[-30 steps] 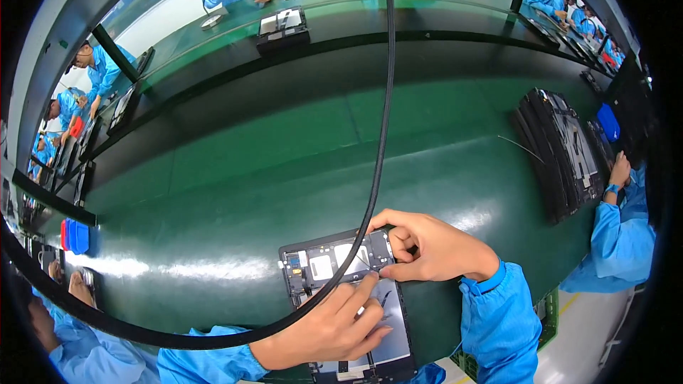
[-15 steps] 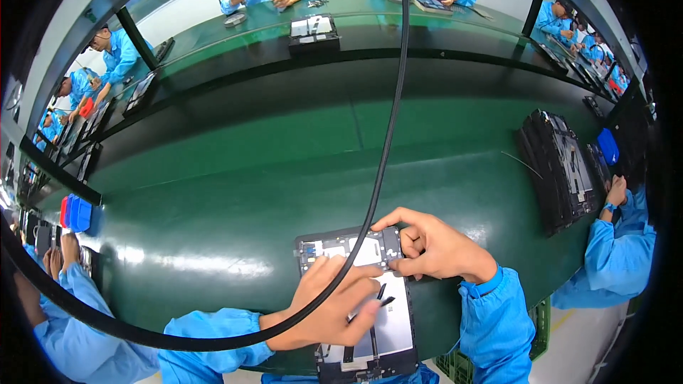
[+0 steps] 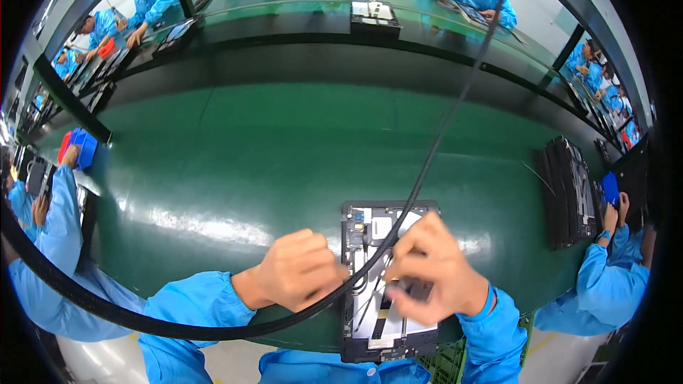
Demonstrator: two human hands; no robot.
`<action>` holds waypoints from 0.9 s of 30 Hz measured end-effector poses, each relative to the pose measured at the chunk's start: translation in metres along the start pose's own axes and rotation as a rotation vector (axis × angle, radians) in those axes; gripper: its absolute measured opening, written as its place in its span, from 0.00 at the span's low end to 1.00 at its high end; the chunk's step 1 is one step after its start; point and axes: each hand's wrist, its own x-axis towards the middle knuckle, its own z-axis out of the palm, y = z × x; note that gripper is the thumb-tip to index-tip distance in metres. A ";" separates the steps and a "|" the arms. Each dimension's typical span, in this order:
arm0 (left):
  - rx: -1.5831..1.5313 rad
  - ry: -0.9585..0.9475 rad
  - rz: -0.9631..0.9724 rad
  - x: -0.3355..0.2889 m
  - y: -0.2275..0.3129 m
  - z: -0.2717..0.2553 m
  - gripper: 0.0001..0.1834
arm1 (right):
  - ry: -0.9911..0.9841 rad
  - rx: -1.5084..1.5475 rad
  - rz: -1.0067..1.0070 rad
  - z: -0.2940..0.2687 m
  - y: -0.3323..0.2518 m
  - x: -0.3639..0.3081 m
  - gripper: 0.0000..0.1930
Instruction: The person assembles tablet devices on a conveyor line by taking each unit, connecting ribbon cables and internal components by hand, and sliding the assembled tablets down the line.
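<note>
An opened tablet [image 3: 348, 316] lies on the green bench in front of me, its inner boards, flat cables and pale battery area exposed. My left hand [image 3: 302, 270] is closed at the tablet's left edge, fingers curled in; what they hold, if anything, is hidden. Over the tablet's right half hovers my right hand [image 3: 440, 270], its thumb and fingers bent together and slightly blurred. Something dark shows by its fingertips, too indistinct to name. Thin dark strips cross the tablet's middle between the hands.
A thick black cable [image 3: 213, 334] arcs across the view before my hands. Stacked dark device housings [image 3: 569, 192] stand at right, near a blue bin [image 3: 610, 188]. Another blue bin [image 3: 85, 148] sits at left. Co-workers in blue work on both sides and across the bench.
The whole view has shifted, so the tablet appears farther right. My left hand has drawn back to the tablet's left edge and closed; my right has moved from its upper corner over its middle.
</note>
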 end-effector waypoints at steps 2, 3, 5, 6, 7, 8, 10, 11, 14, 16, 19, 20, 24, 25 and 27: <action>-0.028 -0.088 0.146 -0.008 0.006 -0.001 0.08 | -0.102 0.036 -0.007 0.011 -0.013 0.002 0.10; -0.030 -0.077 0.135 -0.010 0.010 -0.002 0.08 | -0.186 0.014 0.020 0.015 -0.016 0.003 0.09; -0.081 -0.152 0.291 -0.011 0.018 -0.004 0.06 | -0.283 -0.005 0.058 0.020 -0.016 0.003 0.09; -0.089 -0.143 0.282 -0.013 0.020 -0.003 0.06 | -0.298 -0.018 0.051 0.021 -0.014 0.002 0.09; -0.085 -0.170 0.318 -0.015 0.021 -0.003 0.08 | -0.312 -0.029 0.042 0.022 -0.013 0.001 0.10; -0.080 -0.198 0.355 -0.017 0.023 -0.002 0.11 | -0.313 -0.056 0.053 0.021 -0.017 0.003 0.09; -0.036 -0.238 0.405 -0.020 0.026 -0.002 0.16 | -0.306 -0.095 0.051 0.027 -0.016 0.001 0.08; -0.038 -0.234 0.396 -0.021 0.027 -0.002 0.16 | -0.288 -0.137 0.043 0.030 -0.016 0.000 0.08; -0.047 -0.250 0.420 -0.020 0.026 -0.001 0.15 | -0.202 -0.251 0.036 0.035 -0.017 0.000 0.07; -0.048 -0.224 0.391 -0.017 0.026 0.000 0.15 | -0.125 -0.360 -0.021 0.036 -0.016 -0.001 0.07; 0.007 -0.228 0.415 -0.016 0.027 -0.002 0.14 | -0.056 -0.450 -0.091 0.038 -0.012 -0.001 0.10; 0.001 -0.231 0.417 -0.016 0.026 0.000 0.14 | -0.053 -0.449 -0.084 0.038 -0.011 -0.001 0.10; 0.008 -0.220 0.406 -0.017 0.019 0.001 0.14 | 0.011 -0.467 -0.115 0.038 -0.013 0.002 0.12; 0.014 -0.214 0.404 -0.016 0.017 0.000 0.15 | 0.016 -0.468 -0.120 0.038 -0.013 0.002 0.12; -0.003 -0.222 0.381 -0.012 0.013 -0.004 0.13 | 0.053 -0.454 -0.125 0.038 -0.013 0.000 0.13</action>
